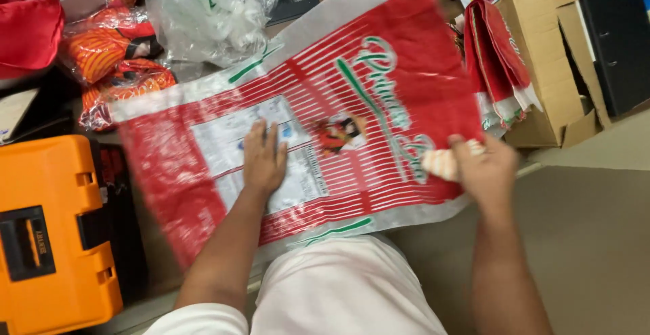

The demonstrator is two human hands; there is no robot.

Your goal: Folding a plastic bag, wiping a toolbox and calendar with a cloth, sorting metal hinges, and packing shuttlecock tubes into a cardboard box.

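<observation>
We see a large red and white striped plastic bag (379, 105) spread flat across the middle of the frame, running from the left centre up toward the upper right. The left hand (263, 159) lies on it palm down, fingers stretched out and flat on the pale printed panel near the centre; it presses the bag but grips nothing. The right hand (484, 165), at the right centre of the frame, is curled closed around a small pale wad (443, 162), and it sits at the bag's lower right edge, touching or just over it; we cannot tell which.

Around the bag things crowd in. At the lower left stands an orange tool case (54, 240), just beside the bag's left end. In the upper left lie orange patterned packets (112, 54) in clear wrap, with the bag's corner close against them, and a crumpled clear plastic sheet (203, 13) sits at the top centre, touching the bag's upper edge. At the upper right a stack of folded red bags (497, 57) leans against an open cardboard box (552, 44), right beside the spread bag's far end. A black binder (619, 44) stands at the far right edge.
</observation>
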